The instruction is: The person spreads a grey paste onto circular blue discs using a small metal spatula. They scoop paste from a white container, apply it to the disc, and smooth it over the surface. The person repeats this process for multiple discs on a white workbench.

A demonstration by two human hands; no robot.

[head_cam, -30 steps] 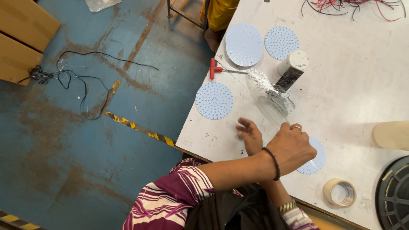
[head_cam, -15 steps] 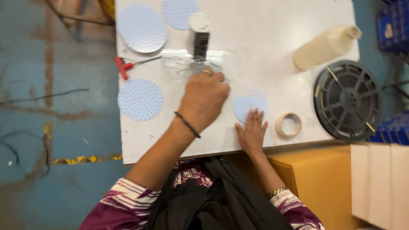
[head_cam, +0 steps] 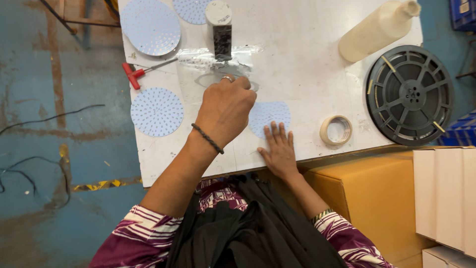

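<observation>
White table [head_cam: 307, 59]: left hand [head_cam: 225, 106] fisted, grip contents unclear; right hand [head_cam: 278, 151] flat on round disc [head_cam: 270, 115].

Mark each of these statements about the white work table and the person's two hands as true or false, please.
1. The right hand lies flat, its fingers on a pale blue dotted round disc. True.
2. The left hand holds the red-handled T-shaped tool. False: the tool lies apart on the white table, left of that hand.
3. The roll of beige tape lies between the right hand and the black plastic reel. True.
4. The cream plastic bottle stands upright. False: it lies on its side.
5. The left wrist wears a dark braided band. True.
</observation>
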